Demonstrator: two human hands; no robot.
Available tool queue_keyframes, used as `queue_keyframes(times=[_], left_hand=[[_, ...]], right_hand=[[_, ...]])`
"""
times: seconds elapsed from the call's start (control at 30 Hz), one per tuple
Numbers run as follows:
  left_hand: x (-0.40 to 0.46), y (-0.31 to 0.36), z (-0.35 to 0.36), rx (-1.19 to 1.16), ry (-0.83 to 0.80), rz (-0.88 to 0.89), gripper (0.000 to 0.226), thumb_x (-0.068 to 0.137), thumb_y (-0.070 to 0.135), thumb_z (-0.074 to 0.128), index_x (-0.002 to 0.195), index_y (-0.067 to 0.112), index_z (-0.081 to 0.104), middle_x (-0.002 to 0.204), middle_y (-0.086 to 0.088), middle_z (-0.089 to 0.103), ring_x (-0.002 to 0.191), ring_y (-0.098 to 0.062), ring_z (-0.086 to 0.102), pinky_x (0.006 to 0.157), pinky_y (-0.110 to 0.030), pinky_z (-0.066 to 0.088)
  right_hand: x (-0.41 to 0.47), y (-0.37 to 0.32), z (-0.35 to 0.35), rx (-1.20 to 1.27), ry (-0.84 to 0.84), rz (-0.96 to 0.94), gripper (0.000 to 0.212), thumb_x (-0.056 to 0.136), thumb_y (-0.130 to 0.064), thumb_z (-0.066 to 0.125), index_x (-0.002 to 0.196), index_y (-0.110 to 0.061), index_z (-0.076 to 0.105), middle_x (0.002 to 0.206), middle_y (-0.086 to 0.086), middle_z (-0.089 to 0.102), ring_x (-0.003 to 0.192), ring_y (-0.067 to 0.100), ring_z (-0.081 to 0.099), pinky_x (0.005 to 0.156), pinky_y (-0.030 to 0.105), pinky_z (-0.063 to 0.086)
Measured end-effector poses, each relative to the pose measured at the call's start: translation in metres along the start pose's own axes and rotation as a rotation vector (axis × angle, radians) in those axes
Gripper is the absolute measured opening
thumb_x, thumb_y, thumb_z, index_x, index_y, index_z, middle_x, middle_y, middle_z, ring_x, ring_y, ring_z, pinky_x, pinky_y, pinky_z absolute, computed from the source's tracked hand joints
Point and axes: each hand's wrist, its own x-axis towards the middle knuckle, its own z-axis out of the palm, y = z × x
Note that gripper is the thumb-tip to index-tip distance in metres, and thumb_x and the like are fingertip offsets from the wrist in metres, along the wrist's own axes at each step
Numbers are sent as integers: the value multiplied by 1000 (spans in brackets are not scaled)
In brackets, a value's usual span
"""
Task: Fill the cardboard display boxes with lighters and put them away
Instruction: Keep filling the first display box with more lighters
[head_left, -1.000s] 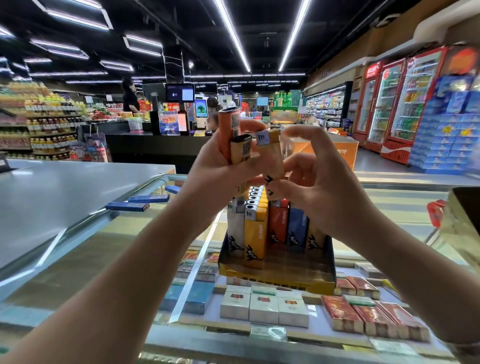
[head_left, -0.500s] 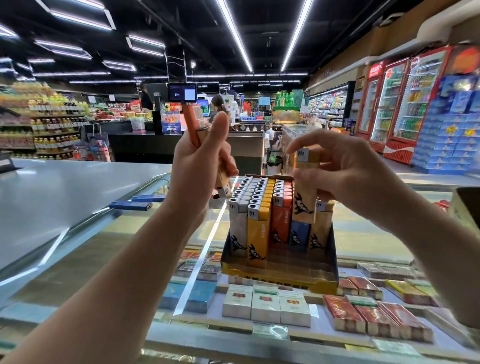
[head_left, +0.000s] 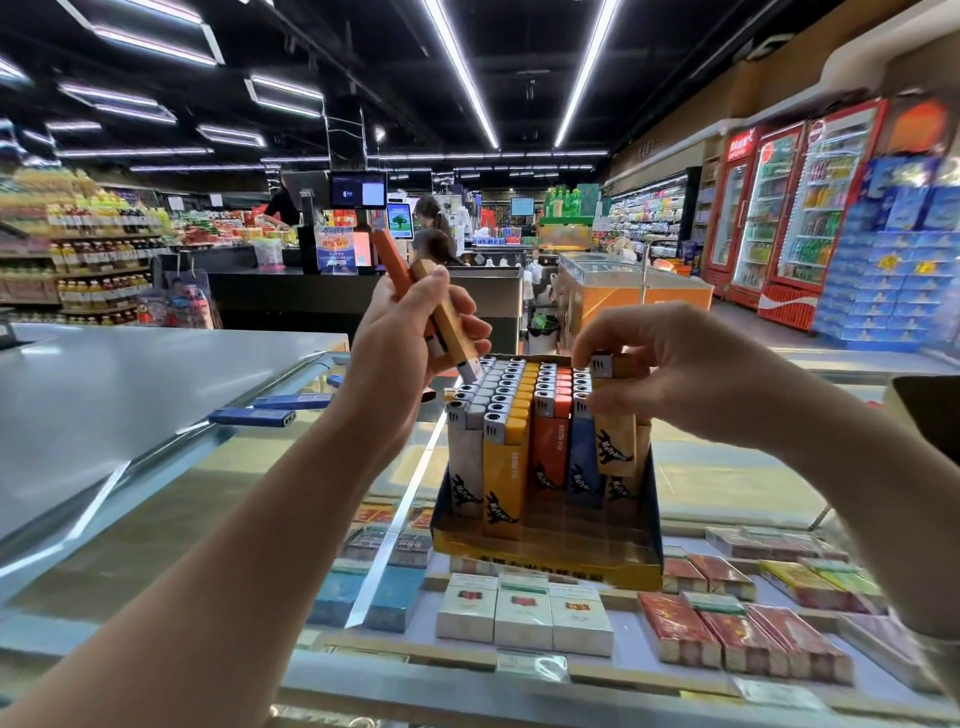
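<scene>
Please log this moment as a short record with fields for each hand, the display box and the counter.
left hand: grips two spare lighters, orange and tan, tilted
right hand: pinches a tan lighter, partly lowered into the rightmost row
display box: rows of upright lighters, nearly full
glass counter: box stands on it; two blue lighters lie loose to the left

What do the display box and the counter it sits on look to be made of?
Display box: seemingly printed cardboard, glossy yellow front, folded thin walls. Counter: apparently clear glass, since cigarette packs show through beneath and ceiling lights reflect off it.
</scene>
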Motion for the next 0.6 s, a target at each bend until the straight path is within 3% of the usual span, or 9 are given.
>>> queue_keyframes(times=[0.2, 0.33, 0.47, 0.6], left_hand=[[-2, -4, 3, 160, -50, 13, 13, 99, 25, 34, 102, 26, 47, 81, 6, 71, 75, -7, 65, 63, -18, 53], [-3, -5, 4, 178, -63, 0, 13, 100, 26, 33, 101, 26, 46, 80, 7, 71, 70, -5, 64, 58, -16, 51], [-5, -5, 6, 184, -91, -1, 12, 100, 24, 33, 101, 23, 45, 79, 7, 71, 69, -5, 64, 57, -16, 51], [-6, -4, 8, 185, -90, -10, 12, 99, 24, 34, 102, 22, 45, 79, 6, 71, 67, -6, 63, 57, -17, 51]], right_hand=[[-1, -4, -1, -213, -44, 13, 38, 70, -7, 78, 73, -35, 53, 78, -12, 55, 74, -11, 51, 66, 6, 42], [-3, -8, 0, -383, -117, -2, 25, 73, -17, 76, 77, -33, 58, 82, -14, 47, 73, -2, 45, 60, 15, 35], [-5, -10, -3, -500, -123, -21, 17, 76, -22, 74, 86, -30, 64, 74, -16, 46, 66, -3, 41, 56, 17, 26], [-5, -13, 0, -547, -160, 22, 20, 78, -20, 73, 78, -30, 55, 68, -13, 46, 63, 0, 42, 53, 24, 31]])
